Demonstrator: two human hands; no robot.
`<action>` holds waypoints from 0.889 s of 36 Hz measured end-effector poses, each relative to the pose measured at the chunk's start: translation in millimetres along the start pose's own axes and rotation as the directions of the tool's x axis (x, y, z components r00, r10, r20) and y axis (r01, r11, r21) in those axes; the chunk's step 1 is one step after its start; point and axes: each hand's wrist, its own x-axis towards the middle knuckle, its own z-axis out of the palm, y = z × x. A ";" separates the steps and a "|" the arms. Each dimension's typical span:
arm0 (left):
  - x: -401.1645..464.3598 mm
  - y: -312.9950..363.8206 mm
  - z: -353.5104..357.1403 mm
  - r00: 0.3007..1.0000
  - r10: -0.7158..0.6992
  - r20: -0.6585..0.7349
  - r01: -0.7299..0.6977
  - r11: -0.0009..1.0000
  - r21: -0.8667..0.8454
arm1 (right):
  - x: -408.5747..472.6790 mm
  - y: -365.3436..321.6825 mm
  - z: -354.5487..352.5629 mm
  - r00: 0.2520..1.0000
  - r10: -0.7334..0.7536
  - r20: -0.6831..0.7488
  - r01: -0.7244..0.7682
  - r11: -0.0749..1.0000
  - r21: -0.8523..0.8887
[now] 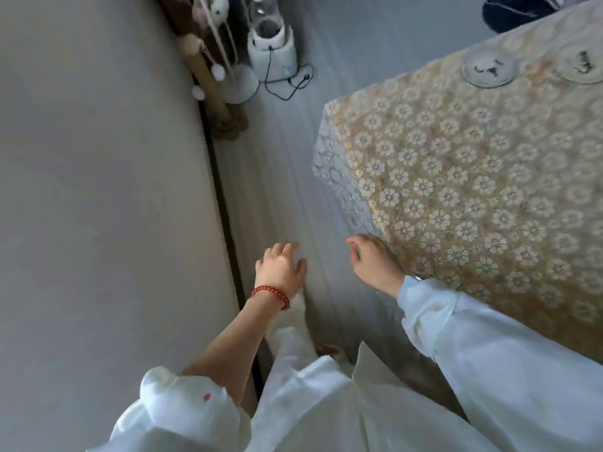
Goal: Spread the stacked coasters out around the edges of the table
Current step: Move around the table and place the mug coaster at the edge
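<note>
Two round pale coasters lie flat near the far edge of the table, one (490, 69) left of the other (584, 65), each with a dark small drawing. The table (473, 197) wears a gold floral lace cloth. My left hand (282, 267), with a red bead bracelet at the wrist, hovers over the floor with fingers apart and nothing in it. My right hand (373, 261) is at the table's near left corner, fingers curled loosely, holding nothing that I can see. No stack of coasters is in view.
A pale wall (98, 190) runs along the left. A cat scratching post (208, 79) and a white appliance with a black cord (272, 50) stand on the grey floor (287, 177) between wall and table. A dark slipper (518, 11) lies at the top right.
</note>
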 end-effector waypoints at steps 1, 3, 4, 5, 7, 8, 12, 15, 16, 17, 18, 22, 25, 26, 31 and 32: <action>22.9 8.7 -3.8 0.998 0.055 0.010 -0.055 0.998 0.010 | 11.6 3.5 -8.2 0.998 0.044 -0.047 -0.043 0.999 0.017; 51.0 20.7 -9.8 0.991 0.133 0.003 -0.133 0.991 0.026 | 27.5 6.0 -17.7 0.992 0.093 -0.088 -0.090 0.995 0.036; 67.2 27.8 -13.2 0.983 0.181 0.006 -0.182 0.983 0.038 | 36.6 8.6 -22.4 0.987 0.121 -0.107 -0.118 0.992 0.037; 85.6 35.7 -16.8 0.972 0.235 0.026 -0.236 0.970 0.053 | 46.9 11.2 -27.5 0.979 0.156 -0.129 -0.152 0.987 0.043; 121.4 51.5 -26.5 0.943 0.324 0.078 -0.330 0.941 0.080 | 66.5 14.0 -37.6 0.959 0.218 -0.184 -0.214 0.976 0.041; 138.1 59.1 -31.8 0.927 0.361 0.105 -0.370 0.924 0.093 | 75.7 15.2 -42.7 0.947 0.242 -0.212 -0.241 0.970 0.032; 198.4 89.0 -52.3 0.842 0.506 0.189 -0.534 0.832 0.151 | 107.2 16.9 -66.2 0.881 0.349 -0.319 -0.358 0.933 0.030; 238.6 115.0 -64.0 0.782 0.568 0.255 -0.619 0.758 0.208 | 120.4 15.6 -85.1 0.832 0.415 -0.368 -0.419 0.905 0.072; 248.8 124.0 -66.0 0.761 0.586 0.278 -0.645 0.731 0.223 | 122.5 16.5 -90.8 0.816 0.434 -0.381 -0.436 0.896 0.088; 258.4 133.6 -66.5 0.738 0.607 0.295 -0.671 0.705 0.228 | 124.2 18.9 -96.4 0.799 0.455 -0.394 -0.452 0.886 0.106; 267.9 143.5 -66.3 0.715 0.626 0.313 -0.696 0.681 0.228 | 126.0 22.5 -102.3 0.781 0.477 -0.403 -0.470 0.874 0.124; 305.1 188.5 -59.1 0.630 0.668 0.396 -0.773 0.585 0.243 | 134.6 43.4 -126.4 0.720 0.559 -0.412 -0.530 0.825 0.194; 327.1 227.9 -49.2 0.572 0.695 0.435 -0.818 0.521 0.244 | 142.4 66.0 -144.3 0.672 0.610 -0.420 -0.560 0.790 0.251; 333.7 241.6 -45.2 0.556 0.701 0.446 -0.829 0.503 0.244 | 145.8 74.7 -150.6 0.655 0.625 -0.424 -0.571 0.777 0.265; 369.5 317.5 -24.7 0.494 0.736 0.463 -0.870 0.423 0.255 | 171.5 128.1 -184.9 0.584 0.687 -0.433 -0.602 0.724 0.336; 377.6 334.4 -20.4 0.486 0.739 0.466 -0.874 0.411 0.259 | 178.5 141.0 -194.2 0.577 0.691 -0.435 -0.601 0.720 0.345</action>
